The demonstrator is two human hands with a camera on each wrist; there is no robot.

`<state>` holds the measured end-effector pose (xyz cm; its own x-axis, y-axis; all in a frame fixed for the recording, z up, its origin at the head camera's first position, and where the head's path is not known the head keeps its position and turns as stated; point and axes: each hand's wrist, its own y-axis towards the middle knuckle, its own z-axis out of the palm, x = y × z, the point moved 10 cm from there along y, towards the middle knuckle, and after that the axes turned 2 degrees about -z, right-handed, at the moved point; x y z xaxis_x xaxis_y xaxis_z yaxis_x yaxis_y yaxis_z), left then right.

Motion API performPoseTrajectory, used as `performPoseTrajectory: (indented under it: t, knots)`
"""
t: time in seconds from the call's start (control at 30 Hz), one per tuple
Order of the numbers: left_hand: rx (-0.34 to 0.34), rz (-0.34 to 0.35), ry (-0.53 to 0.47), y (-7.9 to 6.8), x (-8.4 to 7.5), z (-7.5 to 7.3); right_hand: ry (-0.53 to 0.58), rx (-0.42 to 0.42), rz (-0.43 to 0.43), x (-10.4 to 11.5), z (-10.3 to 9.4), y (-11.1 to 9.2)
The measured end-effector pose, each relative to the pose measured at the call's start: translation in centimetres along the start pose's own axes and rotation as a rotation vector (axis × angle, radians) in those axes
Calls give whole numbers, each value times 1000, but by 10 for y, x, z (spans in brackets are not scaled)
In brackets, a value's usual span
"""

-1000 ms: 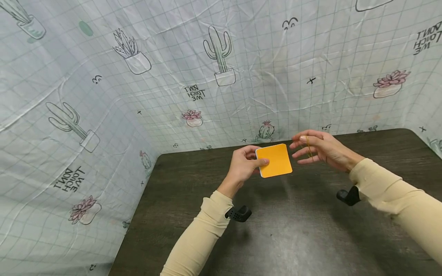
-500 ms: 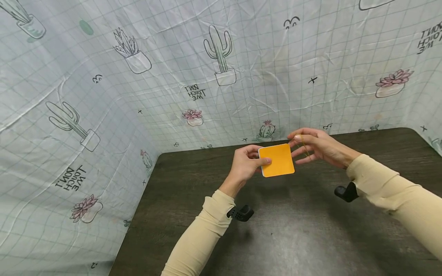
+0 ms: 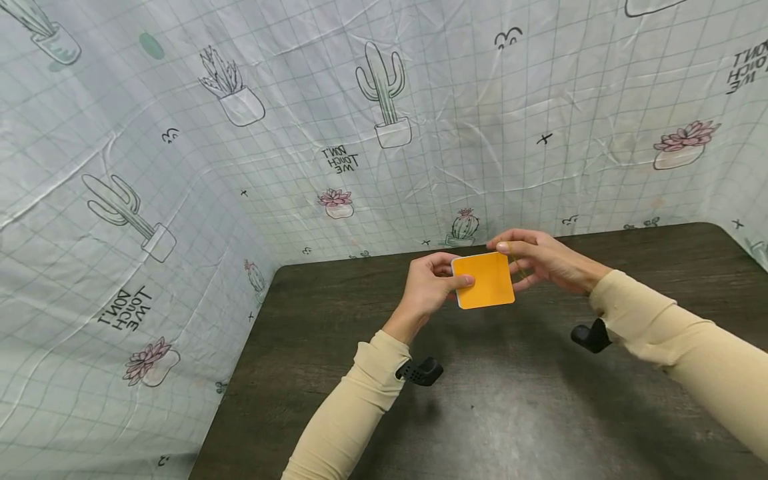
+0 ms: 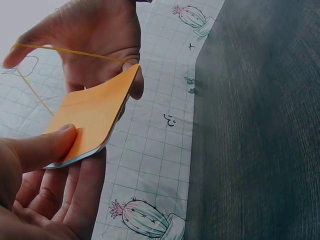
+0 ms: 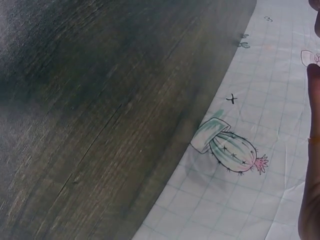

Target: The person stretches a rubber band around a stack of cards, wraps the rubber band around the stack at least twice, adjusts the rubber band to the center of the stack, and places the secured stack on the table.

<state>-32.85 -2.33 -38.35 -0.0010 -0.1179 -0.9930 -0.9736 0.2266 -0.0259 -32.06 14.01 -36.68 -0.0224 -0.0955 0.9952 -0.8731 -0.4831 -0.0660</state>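
My left hand [image 3: 423, 287] holds a thin stack of orange square cards [image 3: 491, 283] with rounded corners, thumb on the orange face and fingers behind. A pale edge shows along the side of the stack [image 4: 95, 112] in the left wrist view. My right hand [image 3: 549, 261] is at the stack's right side, its thumb and forefinger by the top right corner. A thin yellow rubber band [image 4: 82, 52] is stretched across its spread, hooked fingers and reaches the stack. How far the band passes behind the cards is hidden. Only a strip of the right hand [image 5: 311, 165] appears in the right wrist view.
Both hands are raised over a dark wood table [image 3: 336, 347]. A pale gridded cloth [image 3: 288, 120] printed with cactus drawings hangs behind and to the left of it. Each wrist wears a black mount, such as the left mount [image 3: 422, 371].
My right hand has moved left, bringing the rubber band up to the stack's right edge. The left hand has shifted slightly right with the cards.
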Motion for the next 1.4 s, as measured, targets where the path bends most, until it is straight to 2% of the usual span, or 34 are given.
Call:
performPoseTrajectory:
  t: [0.27,0.5,0.7,1.03,1.4]
  knots:
    - [1,14,-13,0,-2,1,7,19,15,-6,9,3]
    - [-11,33,-66,0,-1,-1,48,41,18,-17,20,5]
    - [-62,39,-148,2,6,-5,125,23,31,-31,30,7]
    - [-157,31,-168,2,8,-14,168,-10,37,-42,36,8]
    - [-205,20,-209,5,10,-22,192,-21,26,-56,39,7]
